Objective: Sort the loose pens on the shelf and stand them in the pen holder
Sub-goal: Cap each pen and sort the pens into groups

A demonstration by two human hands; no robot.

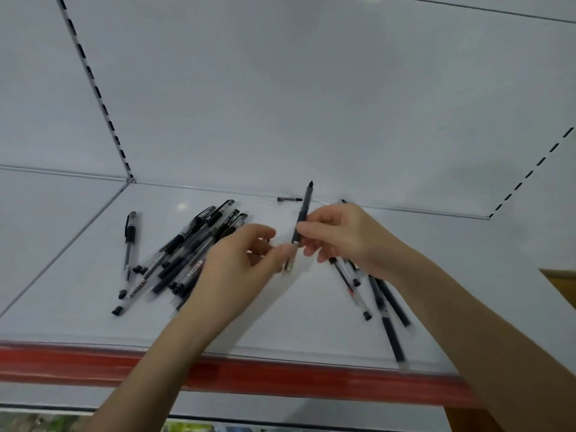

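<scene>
A black pen (301, 218) stands almost upright above the white shelf (311, 313). My right hand (346, 238) pinches its middle, and my left hand (240, 269) pinches its lower end. To the left lies a pile of several black-and-clear pens (187, 254), partly under my left hand. One pen (128, 254) lies apart at the far left. A smaller group of pens (380, 300) lies under and in front of my right hand. No pen holder is in view.
A small loose pen part (290, 199) lies at the back edge of the shelf. The shelf has a red front strip (62, 363), a white back panel, and slotted uprights (93, 85) at the left and right.
</scene>
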